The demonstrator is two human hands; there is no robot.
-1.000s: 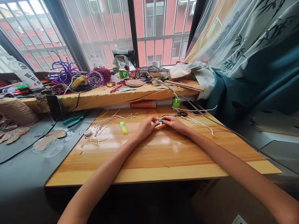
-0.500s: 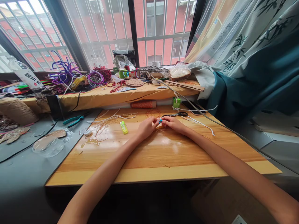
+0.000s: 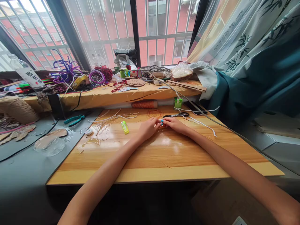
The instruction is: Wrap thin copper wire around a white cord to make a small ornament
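Note:
My left hand (image 3: 150, 126) and my right hand (image 3: 175, 124) meet near the back of the wooden board (image 3: 140, 162). Fingertips of both are pinched together around something tiny and pale that I cannot make out; the fingers mostly hide it. Just behind them lies a loose coil of thin orange cord (image 3: 154, 113). Black-handled scissors (image 3: 184, 114) rest beyond my right hand, and white cord (image 3: 203, 125) trails off to the right. Left of my left hand is a yellow-green lighter (image 3: 125, 127).
An orange thread spool (image 3: 144, 104), a green box (image 3: 178, 102) and a phone (image 3: 194, 107) line the back. Cord scraps (image 3: 110, 118) lie left on the board, with teal pliers (image 3: 74, 120) beyond. A grey cable (image 3: 211, 121) crosses the right side. Craft materials crowd the ledge (image 3: 112, 95).
Both hands stay pinched together in the same spot with only slight finger movement. The whole view has shifted a little.

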